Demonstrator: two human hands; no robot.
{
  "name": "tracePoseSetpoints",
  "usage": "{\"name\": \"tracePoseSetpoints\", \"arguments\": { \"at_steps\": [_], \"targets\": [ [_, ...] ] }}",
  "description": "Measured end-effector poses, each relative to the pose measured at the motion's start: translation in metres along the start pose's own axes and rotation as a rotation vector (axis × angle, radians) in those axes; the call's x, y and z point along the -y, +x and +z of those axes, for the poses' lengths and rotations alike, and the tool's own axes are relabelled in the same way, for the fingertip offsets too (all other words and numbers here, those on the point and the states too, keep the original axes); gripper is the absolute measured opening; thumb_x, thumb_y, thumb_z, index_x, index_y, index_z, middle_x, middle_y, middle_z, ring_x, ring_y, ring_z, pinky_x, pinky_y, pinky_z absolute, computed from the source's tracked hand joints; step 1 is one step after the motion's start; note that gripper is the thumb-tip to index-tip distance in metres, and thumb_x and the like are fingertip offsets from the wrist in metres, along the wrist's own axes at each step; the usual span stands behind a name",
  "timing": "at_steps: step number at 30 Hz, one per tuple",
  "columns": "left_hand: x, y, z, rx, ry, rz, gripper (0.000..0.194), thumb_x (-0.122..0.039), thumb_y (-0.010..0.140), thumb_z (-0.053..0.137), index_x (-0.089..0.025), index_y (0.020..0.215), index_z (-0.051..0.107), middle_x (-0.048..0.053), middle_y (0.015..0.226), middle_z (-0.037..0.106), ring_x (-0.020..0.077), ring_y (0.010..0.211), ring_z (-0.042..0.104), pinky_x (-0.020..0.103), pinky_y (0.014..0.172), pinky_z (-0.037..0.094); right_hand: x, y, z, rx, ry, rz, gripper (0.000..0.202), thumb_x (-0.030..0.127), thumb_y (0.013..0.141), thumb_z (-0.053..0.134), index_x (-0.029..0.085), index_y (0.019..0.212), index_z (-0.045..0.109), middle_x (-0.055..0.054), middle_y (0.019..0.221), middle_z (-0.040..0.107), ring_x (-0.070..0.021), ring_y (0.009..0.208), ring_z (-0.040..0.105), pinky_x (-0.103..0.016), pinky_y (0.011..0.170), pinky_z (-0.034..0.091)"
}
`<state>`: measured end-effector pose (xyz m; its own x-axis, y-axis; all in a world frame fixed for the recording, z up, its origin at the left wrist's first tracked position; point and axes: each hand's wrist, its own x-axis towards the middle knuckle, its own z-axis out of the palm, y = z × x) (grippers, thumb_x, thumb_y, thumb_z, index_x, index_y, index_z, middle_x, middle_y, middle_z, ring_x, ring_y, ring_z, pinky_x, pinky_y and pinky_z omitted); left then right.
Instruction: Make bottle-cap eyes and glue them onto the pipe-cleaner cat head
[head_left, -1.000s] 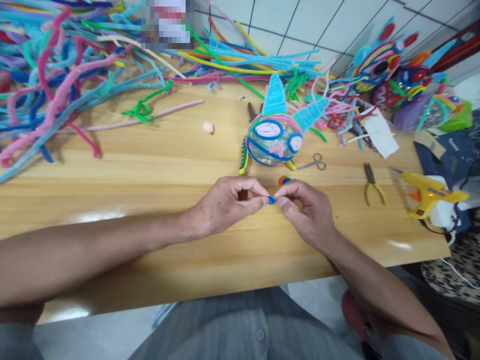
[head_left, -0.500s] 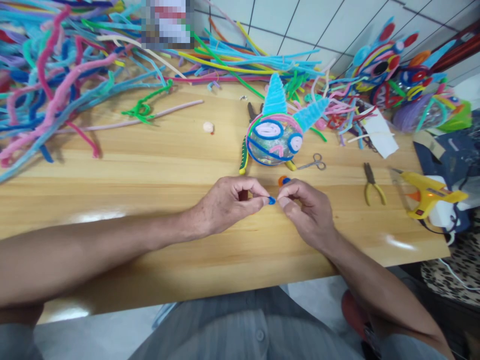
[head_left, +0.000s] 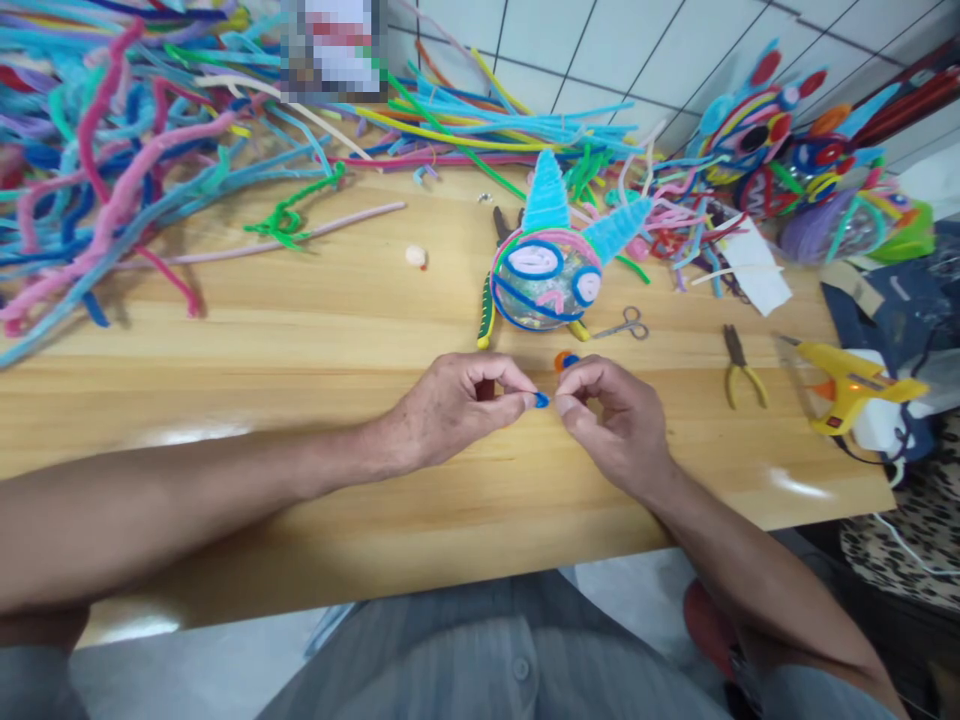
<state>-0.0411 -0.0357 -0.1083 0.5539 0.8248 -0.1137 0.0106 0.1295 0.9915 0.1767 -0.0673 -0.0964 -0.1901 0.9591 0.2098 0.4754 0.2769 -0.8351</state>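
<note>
Between thumb and forefinger my left hand [head_left: 472,405] pinches a small blue coil of pipe cleaner [head_left: 541,400]. My right hand [head_left: 611,415] is closed in a pinch just right of the coil; whether anything is between its fingertips is too small to make out. Behind the right fingers lies an orange and blue piece [head_left: 564,361], partly hidden. Beyond my hands sits a clear round figure [head_left: 546,285] with blue-ringed eyes, a pink mouth and two pointed light-blue ears [head_left: 546,195]. Green-and-yellow handled pliers [head_left: 485,310] lie partly under it.
Small scissors [head_left: 628,323], yellow-handled pliers [head_left: 742,370] and a yellow glue gun [head_left: 855,385] lie to the right. Heaps of fuzzy pipe cleaners [head_left: 112,190] cover the left and back. Decorated figures [head_left: 757,140] stand at the back right. A pale lump [head_left: 415,257] rests mid-table.
Both hands keep nearly the same pose around the blue coil. A slightly wider gap shows between the coil and my right fingertips. The view has shifted a little.
</note>
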Motion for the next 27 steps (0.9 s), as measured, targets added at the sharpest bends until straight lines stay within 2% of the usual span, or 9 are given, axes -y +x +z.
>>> {"name": "tracePoseSetpoints", "arguments": {
  "at_steps": [9,17,23,27],
  "targets": [
    [-0.0007,0.0001,-0.0002,0.010,-0.014,-0.003,0.014,-0.028,0.087,0.071,-0.014,0.087,0.075,-0.004,0.062,0.056,0.0083,0.056,0.046,0.021,0.053,0.036,0.0009,0.0001,-0.0048,0.041,-0.015,-0.067,0.019,0.019,0.098,0.058,0.025,0.080,0.062,0.001,0.074,0.062,-0.0149,0.068,0.057,-0.034,0.065,0.045],
    [0.0007,0.0000,-0.0006,0.003,0.009,0.011,0.015,-0.028,0.088,0.070,-0.014,0.088,0.075,-0.005,0.060,0.055,0.0078,0.055,0.044,0.021,0.052,0.035,-0.0006,-0.0005,0.0012,-0.041,-0.082,-0.084,0.013,0.012,0.086,0.063,0.025,0.085,0.062,0.004,0.073,0.063,-0.0119,0.063,0.058,-0.028,0.061,0.049],
    [-0.0003,-0.0004,-0.0002,-0.001,0.019,0.018,0.015,-0.027,0.088,0.069,-0.013,0.088,0.076,-0.005,0.060,0.054,0.0077,0.055,0.044,0.020,0.052,0.034,-0.0035,-0.0016,0.0017,-0.054,-0.070,-0.103,0.015,0.010,0.087,0.064,0.024,0.092,0.065,0.005,0.075,0.064,-0.0101,0.062,0.059,-0.025,0.060,0.049],
    [-0.0002,-0.0005,-0.0001,-0.005,0.026,0.025,0.016,-0.026,0.089,0.069,-0.013,0.087,0.076,-0.005,0.061,0.054,0.0078,0.056,0.043,0.021,0.052,0.035,-0.0049,-0.0016,0.0000,-0.014,-0.036,-0.104,0.019,0.011,0.090,0.065,0.025,0.102,0.068,0.004,0.082,0.067,-0.0104,0.067,0.061,-0.025,0.063,0.051]
  ]
}}
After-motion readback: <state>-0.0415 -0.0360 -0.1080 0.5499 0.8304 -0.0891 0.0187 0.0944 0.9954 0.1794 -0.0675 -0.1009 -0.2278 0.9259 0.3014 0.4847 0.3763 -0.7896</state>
